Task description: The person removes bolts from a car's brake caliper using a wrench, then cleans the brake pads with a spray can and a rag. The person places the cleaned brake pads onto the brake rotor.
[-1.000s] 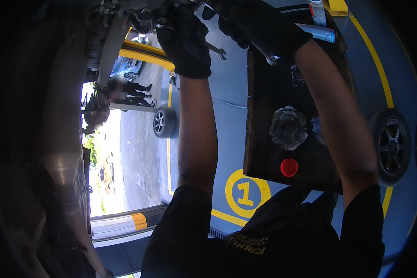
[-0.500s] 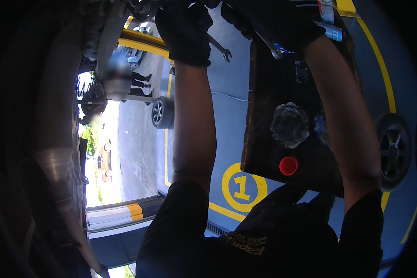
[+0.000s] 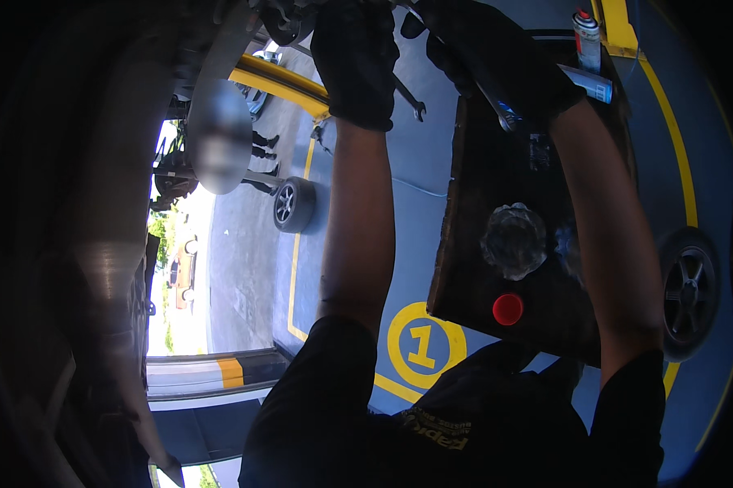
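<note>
Head view: clamping a wrench [image 3: 410, 96] in the left grip [image 3: 353, 67], clamping a silvery tool [image 3: 506, 123] in the right grip [image 3: 497, 63], near a table [image 3: 474, 289] bearing a red cap [image 3: 508, 309].

A blue-grey floor [image 3: 419, 244] bears yellow lines [image 3: 677, 146] and, near, a yellow ring [image 3: 394, 346]. A dark tabletop [image 3: 480, 179] is at right. Strong daylight [image 3: 194, 329] glares at left beside grey pavement [image 3: 240, 268]; the leftmost part lies in deep shadow.

A yellow numeral [image 3: 421, 347] inside a yellow ring [image 3: 395, 351] stands on the blue-grey floor [image 3: 414, 244], gold lettering [image 3: 441, 433] on the dark shirt [image 3: 505, 455], and print too small to read on the spray can [image 3: 587, 47] and blue can [image 3: 590, 84].
</note>
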Demonstrator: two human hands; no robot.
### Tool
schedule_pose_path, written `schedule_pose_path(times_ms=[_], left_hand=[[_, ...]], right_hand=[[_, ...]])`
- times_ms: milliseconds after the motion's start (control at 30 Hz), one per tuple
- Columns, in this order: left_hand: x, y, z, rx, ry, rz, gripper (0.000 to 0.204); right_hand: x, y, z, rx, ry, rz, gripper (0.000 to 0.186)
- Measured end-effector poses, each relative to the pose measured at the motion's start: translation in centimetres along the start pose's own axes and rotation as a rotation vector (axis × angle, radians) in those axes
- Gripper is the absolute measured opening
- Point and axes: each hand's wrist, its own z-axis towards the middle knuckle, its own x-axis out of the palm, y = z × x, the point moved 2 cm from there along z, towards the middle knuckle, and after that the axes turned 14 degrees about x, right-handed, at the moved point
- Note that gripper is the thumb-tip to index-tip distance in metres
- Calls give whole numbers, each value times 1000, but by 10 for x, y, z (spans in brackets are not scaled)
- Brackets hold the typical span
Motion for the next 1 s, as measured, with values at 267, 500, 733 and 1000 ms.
schedule_pose_path(times_ms=[267, 500, 733, 1000], left_hand=[[-11, -9, 12, 153, 33, -22, 20], [-15, -15, 16, 263, 201, 393, 13], [-16, -18, 14, 77, 210, 179, 20], [-14, -14, 0, -621, -108, -755, 21]], right_hand=[[0, -14, 4, -111, -76, -30, 29], [-14, -18, 16, -217, -186, -548, 8], [-10, -19, 14, -260, -125, -511, 9], [-9, -20, 14, -130, -67, -219, 11]])
